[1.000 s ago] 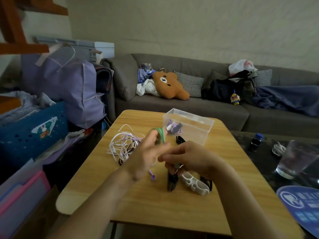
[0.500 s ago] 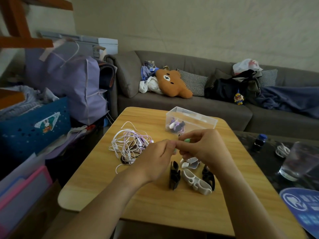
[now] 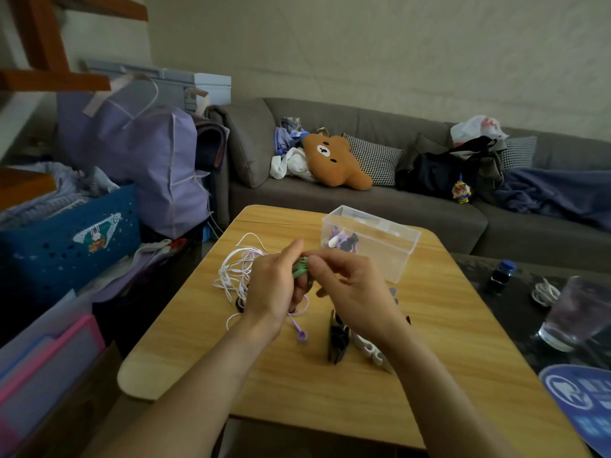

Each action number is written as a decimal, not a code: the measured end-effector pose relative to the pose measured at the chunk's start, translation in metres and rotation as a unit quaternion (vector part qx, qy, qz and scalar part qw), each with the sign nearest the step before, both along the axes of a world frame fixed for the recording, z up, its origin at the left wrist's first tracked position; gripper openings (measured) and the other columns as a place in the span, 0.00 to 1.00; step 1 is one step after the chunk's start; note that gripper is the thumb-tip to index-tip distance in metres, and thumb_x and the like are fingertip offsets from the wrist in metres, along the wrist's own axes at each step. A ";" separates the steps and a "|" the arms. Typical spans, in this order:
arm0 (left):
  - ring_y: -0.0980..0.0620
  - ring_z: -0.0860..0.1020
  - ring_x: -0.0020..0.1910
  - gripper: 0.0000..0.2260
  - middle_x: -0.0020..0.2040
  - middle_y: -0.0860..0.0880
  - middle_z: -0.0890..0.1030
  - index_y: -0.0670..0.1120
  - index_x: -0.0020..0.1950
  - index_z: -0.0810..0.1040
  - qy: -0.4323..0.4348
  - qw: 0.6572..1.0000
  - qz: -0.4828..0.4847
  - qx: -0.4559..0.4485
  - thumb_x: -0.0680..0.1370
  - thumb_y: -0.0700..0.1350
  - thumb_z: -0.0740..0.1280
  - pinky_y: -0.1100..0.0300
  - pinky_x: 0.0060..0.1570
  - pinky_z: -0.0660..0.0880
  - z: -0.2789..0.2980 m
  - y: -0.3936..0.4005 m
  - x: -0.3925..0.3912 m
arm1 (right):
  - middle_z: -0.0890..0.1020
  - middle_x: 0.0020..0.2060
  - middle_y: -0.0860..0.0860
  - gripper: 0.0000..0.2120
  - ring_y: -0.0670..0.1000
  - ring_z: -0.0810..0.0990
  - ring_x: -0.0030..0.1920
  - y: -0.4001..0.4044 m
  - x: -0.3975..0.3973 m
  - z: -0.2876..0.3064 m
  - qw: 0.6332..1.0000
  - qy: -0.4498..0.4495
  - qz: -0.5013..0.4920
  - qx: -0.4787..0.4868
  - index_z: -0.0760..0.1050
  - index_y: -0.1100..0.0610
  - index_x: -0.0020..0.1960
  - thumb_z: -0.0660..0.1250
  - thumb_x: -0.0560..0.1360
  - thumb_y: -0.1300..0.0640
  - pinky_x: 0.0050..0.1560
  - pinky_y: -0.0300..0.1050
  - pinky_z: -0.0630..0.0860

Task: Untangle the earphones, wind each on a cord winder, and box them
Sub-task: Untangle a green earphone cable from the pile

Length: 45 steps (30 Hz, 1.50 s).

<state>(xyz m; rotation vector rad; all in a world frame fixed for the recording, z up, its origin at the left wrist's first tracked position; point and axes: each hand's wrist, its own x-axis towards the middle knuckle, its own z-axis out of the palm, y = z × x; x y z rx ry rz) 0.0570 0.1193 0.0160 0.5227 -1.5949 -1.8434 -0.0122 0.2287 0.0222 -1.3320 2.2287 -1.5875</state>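
Two hands meet above the middle of a wooden tabletop (image 3: 463, 312), with bare wood between the wrists and its near edge. The left hand (image 3: 276, 289) grips a green cord winder (image 3: 300, 269); the right hand (image 3: 353, 289) pinches it from the other side. A purple earphone (image 3: 301, 335) dangles below them. Just under the right hand lie black (image 3: 337, 338) and white winders (image 3: 370, 352). Left of the hands sits a tangle of cords (image 3: 236, 269). Beyond, near the far edge, stands a clear box (image 3: 390, 252) holding wound earphones.

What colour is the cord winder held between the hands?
Green winder, head view.
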 end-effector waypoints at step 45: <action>0.51 0.82 0.42 0.05 0.45 0.51 0.84 0.49 0.53 0.80 -0.134 0.934 -0.121 -0.307 0.82 0.47 0.65 0.64 0.40 0.76 -0.020 0.015 -0.042 | 0.81 0.52 0.52 0.11 0.46 0.76 0.43 0.043 -0.066 -0.003 0.960 0.013 -0.220 0.171 0.77 0.56 0.58 0.56 0.85 0.56 0.36 0.36 0.69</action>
